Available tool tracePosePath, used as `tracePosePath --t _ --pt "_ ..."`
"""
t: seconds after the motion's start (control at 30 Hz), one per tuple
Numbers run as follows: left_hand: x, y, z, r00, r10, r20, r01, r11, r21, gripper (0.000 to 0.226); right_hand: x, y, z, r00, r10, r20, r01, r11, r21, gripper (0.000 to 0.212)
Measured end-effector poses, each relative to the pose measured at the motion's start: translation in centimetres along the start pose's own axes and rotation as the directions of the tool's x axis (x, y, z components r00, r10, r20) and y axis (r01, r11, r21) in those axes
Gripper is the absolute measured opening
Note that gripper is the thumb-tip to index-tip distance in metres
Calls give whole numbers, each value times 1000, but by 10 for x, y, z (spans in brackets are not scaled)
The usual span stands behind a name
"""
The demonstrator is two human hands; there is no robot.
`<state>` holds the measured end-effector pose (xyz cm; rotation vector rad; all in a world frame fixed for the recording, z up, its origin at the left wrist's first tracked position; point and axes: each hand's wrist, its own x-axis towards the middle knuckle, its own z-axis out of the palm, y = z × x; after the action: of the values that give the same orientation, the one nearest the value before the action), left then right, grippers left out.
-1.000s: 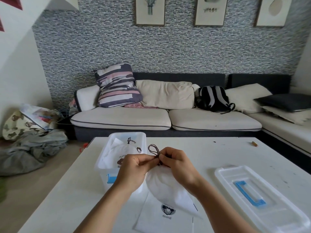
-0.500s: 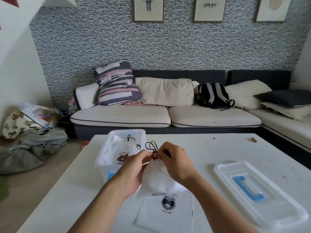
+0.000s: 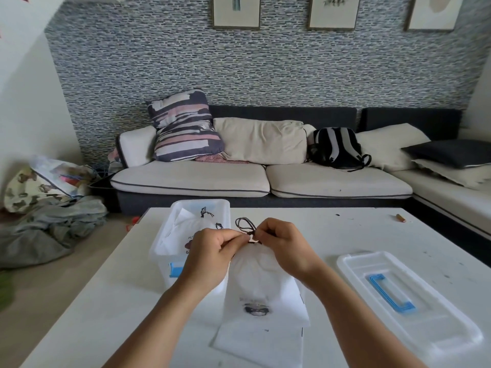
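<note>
A white drawstring pouch (image 3: 259, 277) with a small dark bear print hangs upright over the white table (image 3: 332, 235). My left hand (image 3: 210, 257) and my right hand (image 3: 285, 248) both pinch its gathered neck, where a dark drawstring (image 3: 245, 225) loops upward. Under the pouch lies another flat white pouch (image 3: 261, 343) on the table. To the left, a clear plastic box (image 3: 183, 235) with a blue latch holds more white pouches with dark strings.
The box's clear lid (image 3: 409, 301) with a blue handle lies on the table at the right. A small brown object (image 3: 400, 218) sits near the far right edge. Beyond the table stands a sofa (image 3: 260, 179) with cushions and a backpack (image 3: 336, 147). Clothes are piled on the floor (image 3: 45, 227) at the left.
The pouch has swung down from a tilt and now hangs upright over the flat pouch. Both hands keep pinching its neck and the cord.
</note>
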<state>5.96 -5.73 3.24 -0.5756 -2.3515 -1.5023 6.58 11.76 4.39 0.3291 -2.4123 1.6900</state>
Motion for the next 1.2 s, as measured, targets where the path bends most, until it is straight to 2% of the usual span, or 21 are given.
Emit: tracePosePath --t 0.1,0.17,0.27,0.47,0.57,0.63,0.7,0.73,0.77,0.8,0.83,0.87,0.9,0.93,0.97,1.07,1.2 --pt "3 -4 -5 999 -41 3 41 999 -3 33 -1 -2 -1 999 -19 29 20 999 -40 20" --pt "3 -1 -7 994 -101 38 103 992 -72 24 -3 -3 -1 998 -40 56 45 994 -95 22" --pt "3 3 -12 957 -256 133 282 931 -232 20 -4 -3 1 995 -67 71 78 984 -159 23" --pt "-3 5 -6 926 -327 189 363 909 -207 19 -6 -2 10 994 -62 85 71 992 -108 23" --pt "-1 5 -1 923 -354 151 381 894 -234 25 -5 -3 10 995 -51 81 59 993 -99 23" --pt "0 5 0 919 -373 127 394 877 -275 19 -4 -3 11 997 -34 71 41 994 -97 22" --pt "2 3 2 912 -410 23 395 860 -323 21 -4 -2 12 998 -18 62 24 995 -102 22" --pt "2 3 3 908 -412 -79 367 871 -325 22 -4 -1 13 998 -13 59 19 994 -103 22" --pt "0 6 4 902 -375 -217 310 909 -280 24 -3 -1 13 998 -9 57 15 994 -104 22" --pt "-2 8 3 894 -253 -370 200 964 -175 25 -3 -1 14 998 -6 56 12 994 -105 23" --pt "-4 10 1 876 -44 -481 36 999 -26 25 -3 -1 14 999 -5 53 10 995 -104 25" --pt "-4 10 -1 841 177 -511 -126 983 133 21 -3 -2 15 999 -4 48 9 995 -101 26" --pt "-5 11 -2 807 344 -480 -243 934 261 14 -3 -2 15 999 -6 43 10 995 -96 27" --pt "-5 10 -2 789 446 -423 -316 884 345 6 -3 -2 15 999 -8 39 11 996 -89 27" --pt "-5 10 -1 788 495 -366 -352 849 393 1 -2 -2 15 999 -10 36 13 997 -83 26" --pt "-5 8 4 828 505 -244 -360 812 459 8 -1 -2 13 1000 -10 25 12 998 -57 24" --pt "-6 8 6 870 460 -177 -344 824 449 17 0 -1 14 1000 -5 28 6 1000 -23 28"
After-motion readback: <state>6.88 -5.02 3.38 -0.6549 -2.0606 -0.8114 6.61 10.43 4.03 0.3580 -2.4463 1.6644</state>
